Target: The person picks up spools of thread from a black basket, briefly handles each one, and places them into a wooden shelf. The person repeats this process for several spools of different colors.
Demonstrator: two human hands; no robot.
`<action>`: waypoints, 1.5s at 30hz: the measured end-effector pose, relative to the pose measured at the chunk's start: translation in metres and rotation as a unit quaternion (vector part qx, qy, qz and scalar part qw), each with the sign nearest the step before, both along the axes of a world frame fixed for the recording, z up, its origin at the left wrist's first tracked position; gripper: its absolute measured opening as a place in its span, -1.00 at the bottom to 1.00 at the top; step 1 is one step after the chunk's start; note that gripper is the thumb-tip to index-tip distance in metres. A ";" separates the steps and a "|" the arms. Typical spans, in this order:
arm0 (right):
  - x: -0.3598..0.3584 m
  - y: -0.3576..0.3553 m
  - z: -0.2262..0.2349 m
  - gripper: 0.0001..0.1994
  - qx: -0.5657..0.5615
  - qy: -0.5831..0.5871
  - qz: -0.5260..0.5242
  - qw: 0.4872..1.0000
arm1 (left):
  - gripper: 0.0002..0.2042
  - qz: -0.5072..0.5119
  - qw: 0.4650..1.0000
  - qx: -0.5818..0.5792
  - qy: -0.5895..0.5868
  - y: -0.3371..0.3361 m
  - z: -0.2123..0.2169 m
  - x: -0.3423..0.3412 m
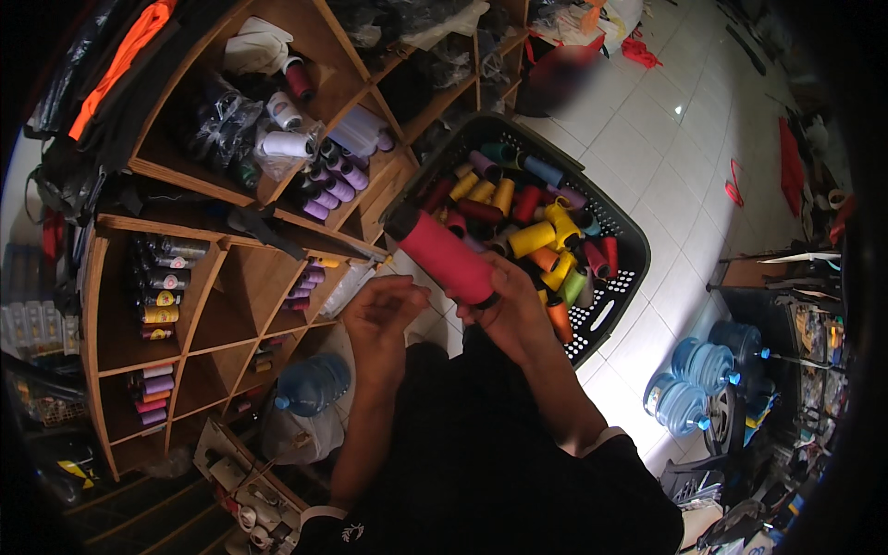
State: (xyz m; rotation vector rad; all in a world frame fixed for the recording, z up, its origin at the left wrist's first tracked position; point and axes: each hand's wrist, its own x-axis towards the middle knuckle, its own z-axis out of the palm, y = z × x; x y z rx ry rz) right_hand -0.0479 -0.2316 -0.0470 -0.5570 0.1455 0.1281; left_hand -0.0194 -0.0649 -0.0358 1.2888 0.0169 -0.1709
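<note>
A person's right hand [513,310] clenches the lower end of a large pink cylindrical thread spool [444,257], its long axis running from the fingers up and to the left, toward the wooden cubby shelves [213,305]. The left hand [384,314] hovers just beside the spool's near end, fingers curled inward and holding nothing visible; the right hand is the one in contact. One spool is in hand. Behind it, a black perforated plastic basket [615,310] on the white tiled floor [647,139] holds some two dozen spools. Three blue water jugs are visible.
</note>
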 end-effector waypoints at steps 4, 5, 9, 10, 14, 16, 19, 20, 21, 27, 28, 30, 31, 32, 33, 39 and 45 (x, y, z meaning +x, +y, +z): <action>-0.001 -0.012 -0.012 -0.66 0.033 -0.061 0.069 0.995 | -0.79 -0.007 1.000 -0.024 0.013 0.004 -0.005 0.011; -0.001 -0.011 -0.010 -0.64 0.014 -0.043 0.057 0.997 | -0.79 -0.004 0.999 -0.027 0.025 0.001 0.002 0.014; 0.000 -0.008 -0.007 -0.63 -0.049 0.004 0.015 0.999 | -0.78 -0.029 0.999 -0.008 0.041 0.004 0.011 0.013; 0.000 -0.008 -0.008 -0.64 -0.061 0.010 0.007 0.998 | -0.78 -0.043 0.999 0.023 -0.004 0.002 0.013 0.011; 0.000 -0.005 -0.008 -0.68 -0.056 0.003 0.012 0.998 | -0.80 -0.050 0.981 0.149 -0.111 -0.011 0.013 0.007; -0.001 -0.005 -0.007 -0.69 -0.027 -0.005 0.025 0.999 | -0.82 -0.043 0.975 0.181 -0.120 -0.010 0.008 0.008; 0.002 -0.004 -0.007 -0.61 -0.035 0.011 0.036 0.999 | -0.85 -0.053 0.981 0.151 -0.110 -0.002 -0.001 0.009; 0.003 -0.004 -0.006 -0.59 -0.024 0.015 0.045 0.999 | -0.87 -0.053 0.986 0.125 -0.098 -0.001 0.000 0.008; 0.003 -0.006 -0.004 -0.57 -0.014 0.020 0.055 0.998 | -0.89 -0.054 0.990 0.098 -0.086 0.000 0.000 0.008; 0.000 -0.005 -0.008 -0.51 -0.007 0.037 0.049 0.998 | -0.81 -0.208 0.963 -0.109 0.132 0.009 -0.006 0.028; -0.001 -0.006 -0.008 -0.50 -0.007 0.036 0.048 0.998 | -0.79 -0.234 0.950 -0.139 0.151 0.014 -0.008 0.029; -0.003 -0.010 -0.005 -0.60 -0.101 -0.029 0.081 0.991 | -0.76 -0.281 0.920 -0.197 0.189 0.026 -0.014 0.029; -0.004 -0.012 -0.002 -0.64 -0.147 -0.061 0.097 0.982 | -0.77 -0.335 0.905 -0.177 0.196 0.030 -0.013 0.035; -0.002 -0.011 0.000 -0.62 -0.196 -0.102 0.096 0.971 | -0.78 -0.383 0.887 -0.158 0.201 0.035 -0.010 0.045; -0.002 -0.012 0.002 -0.60 -0.245 -0.138 0.091 0.955 | -0.79 -0.435 0.865 -0.141 0.209 0.036 -0.010 0.055; -0.007 -0.018 0.030 -0.54 -0.483 -0.250 0.099 0.834 | -0.90 -0.512 0.850 0.118 0.039 0.042 0.027 0.080; -0.010 -0.010 0.021 -0.55 -0.536 -0.234 -0.023 0.811 | -0.92 -0.350 0.828 0.385 -0.212 0.029 0.075 0.058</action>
